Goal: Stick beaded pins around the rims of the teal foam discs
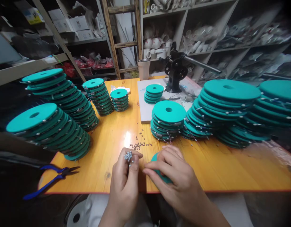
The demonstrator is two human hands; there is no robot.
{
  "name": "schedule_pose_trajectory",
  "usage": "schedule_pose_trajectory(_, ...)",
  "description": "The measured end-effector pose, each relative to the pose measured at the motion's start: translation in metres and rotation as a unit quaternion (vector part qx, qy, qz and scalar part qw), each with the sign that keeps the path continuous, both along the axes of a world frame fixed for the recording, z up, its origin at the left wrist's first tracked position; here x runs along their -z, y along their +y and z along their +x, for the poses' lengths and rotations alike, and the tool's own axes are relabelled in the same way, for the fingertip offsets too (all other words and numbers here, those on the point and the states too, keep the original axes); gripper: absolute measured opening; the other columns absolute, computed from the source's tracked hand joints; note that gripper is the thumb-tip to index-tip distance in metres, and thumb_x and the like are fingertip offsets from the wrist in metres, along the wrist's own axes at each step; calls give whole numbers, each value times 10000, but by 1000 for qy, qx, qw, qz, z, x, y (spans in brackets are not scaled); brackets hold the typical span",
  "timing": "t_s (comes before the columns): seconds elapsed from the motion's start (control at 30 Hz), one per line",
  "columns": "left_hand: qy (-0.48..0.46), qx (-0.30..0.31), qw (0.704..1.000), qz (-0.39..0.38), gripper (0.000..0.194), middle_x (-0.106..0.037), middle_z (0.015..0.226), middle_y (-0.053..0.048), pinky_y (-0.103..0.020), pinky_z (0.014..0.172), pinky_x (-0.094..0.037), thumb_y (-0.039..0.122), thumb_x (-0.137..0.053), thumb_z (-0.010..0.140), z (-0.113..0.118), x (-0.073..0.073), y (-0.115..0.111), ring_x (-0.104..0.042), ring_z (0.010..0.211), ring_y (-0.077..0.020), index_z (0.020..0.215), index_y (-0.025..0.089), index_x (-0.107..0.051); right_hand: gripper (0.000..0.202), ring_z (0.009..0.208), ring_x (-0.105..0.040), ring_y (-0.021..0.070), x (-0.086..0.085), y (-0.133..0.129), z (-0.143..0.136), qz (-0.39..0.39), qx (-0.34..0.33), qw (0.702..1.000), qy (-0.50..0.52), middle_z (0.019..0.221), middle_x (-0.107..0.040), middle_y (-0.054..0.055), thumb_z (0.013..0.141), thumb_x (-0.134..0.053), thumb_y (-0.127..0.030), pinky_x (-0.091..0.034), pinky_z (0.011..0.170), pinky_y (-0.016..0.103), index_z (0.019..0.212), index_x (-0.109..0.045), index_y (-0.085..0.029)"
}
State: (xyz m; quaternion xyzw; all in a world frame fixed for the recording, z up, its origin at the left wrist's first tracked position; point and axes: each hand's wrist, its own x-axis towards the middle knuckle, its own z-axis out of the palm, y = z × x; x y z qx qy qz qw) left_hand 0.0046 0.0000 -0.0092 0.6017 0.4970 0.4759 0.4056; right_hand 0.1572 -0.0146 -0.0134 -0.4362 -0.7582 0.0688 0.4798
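My left hand [126, 176] is closed around a bunch of pins with pale blue ball heads [128, 156], held upright between thumb and curled fingers. To its right, my right hand [176, 173] reaches over a teal foam spool [155, 157], touching it and covering most of it. The thumb and forefinger of that hand are pinched together near the spool's left edge; anything between them is too small to make out. Just beyond my hands lie many small dark brown beads [138, 145], loose on the wooden table [107, 138].
Stacks of teal spools stuck with pins stand left [32, 116] and right [169, 112]. Blue-handled pliers [57, 176] lie open at the table's left edge. A black hand press [175, 69] with a long lever and a beige cup [143, 69] stand at the back, before shelves.
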Motion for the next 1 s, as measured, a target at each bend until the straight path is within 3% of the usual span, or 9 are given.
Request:
schedule_pose_trajectory(0.23, -44, -105, 993, -20, 332, -462, 652, 29, -192, 570, -384, 501, -577, 920, 5, 8, -1, -435, 587, -88, 964, 182, -656, 115, 851, -464, 164, -1, 2, -1, 11, 18, 999, -48, 830, -513, 36, 843, -576, -69, -377, 819, 338, 764, -536, -142)
schedule_pose_trajectory(0.4, -313, -129, 938, -71, 342, -284, 556, 94, -146, 407, -293, 496, -717, 814, 9, 1, 9, -270, 436, -41, 941, 198, -608, 130, 951, -501, 169, 0, -9, 14, -10, 15, 999, -41, 966, -558, 47, 882, -539, -87, -406, 821, 308, 768, -536, -149)
schedule_pose_trajectory(0.5, -327, -112, 935, -84, 383, -367, 562, 86, -122, 413, -317, 462, -794, 748, 12, -3, 11, -336, 447, -27, 942, 178, -626, 152, 910, -495, 180, 10, -20, 23, -14, 49, 996, -80, 965, -594, 46, 976, -531, -262, -397, 782, 310, 912, -652, -197)
schedule_pose_trajectory(0.63, -326, -115, 933, -95, 455, -542, 693, 41, -123, 458, -377, 469, -839, 679, 12, 0, 10, -412, 487, -16, 953, 172, -628, 341, 857, -503, 195, 16, -28, 30, 77, 75, 981, -160, 925, -662, 32, 1018, -438, -450, -405, 761, 316, 1131, -679, -236)
schedule_pose_trajectory(0.73, -361, -78, 922, -119, 445, -488, 649, 62, -144, 462, -376, 482, -808, 720, 12, 5, 10, -408, 483, -30, 978, 184, -602, 316, 855, -532, 177, -12, -29, 34, 102, 48, 971, -212, 927, -688, -6, 1020, -451, -444, -423, 786, 306, 1136, -664, -243)
schedule_pose_trajectory(0.8, -370, -55, 919, -128, 441, -401, 597, 80, -150, 442, -336, 504, -776, 758, 11, 7, 9, -376, 474, -40, 999, 182, -596, 295, 940, -554, 179, -44, -22, 39, 112, 39, 963, -240, 1030, -692, 20, 991, -536, -388, -445, 836, 298, 1200, -610, -194)
schedule_pose_trajectory(0.87, -362, -49, 922, -125, 442, -355, 566, 87, -153, 424, -295, 540, -734, 791, 9, 9, 8, -343, 460, -45, 1001, 175, -599, 271, 991, -548, 188, -77, -8, 48, 135, 74, 956, -251, 1086, -673, 71, 966, -568, -243, -453, 884, 306, 1217, -567, -141)
schedule_pose_trajectory(0.93, -336, -43, 935, -105, 432, -408, 556, 73, -163, 469, -363, 567, -679, 830, 5, 11, 7, -412, 485, -61, 995, 176, -601, 242, 992, -546, 224, -105, 13, 58, 132, 120, 941, -287, 1044, -664, 88, 966, -570, -275, -462, 866, 352, 1162, -583, -135)
schedule_pose_trajectory(1.0, -293, -34, 953, -74, 421, -571, 652, 17, -207, 646, -495, 581, -628, 863, 1, 14, 6, -577, 639, -104, 989, 180, -605, 237, 952, -572, 254, -128, 34, 68, 73, 128, 918, -369, 1005, -661, 95, 954, -582, -323, -479, 811, 388, 1104, -624, -145)
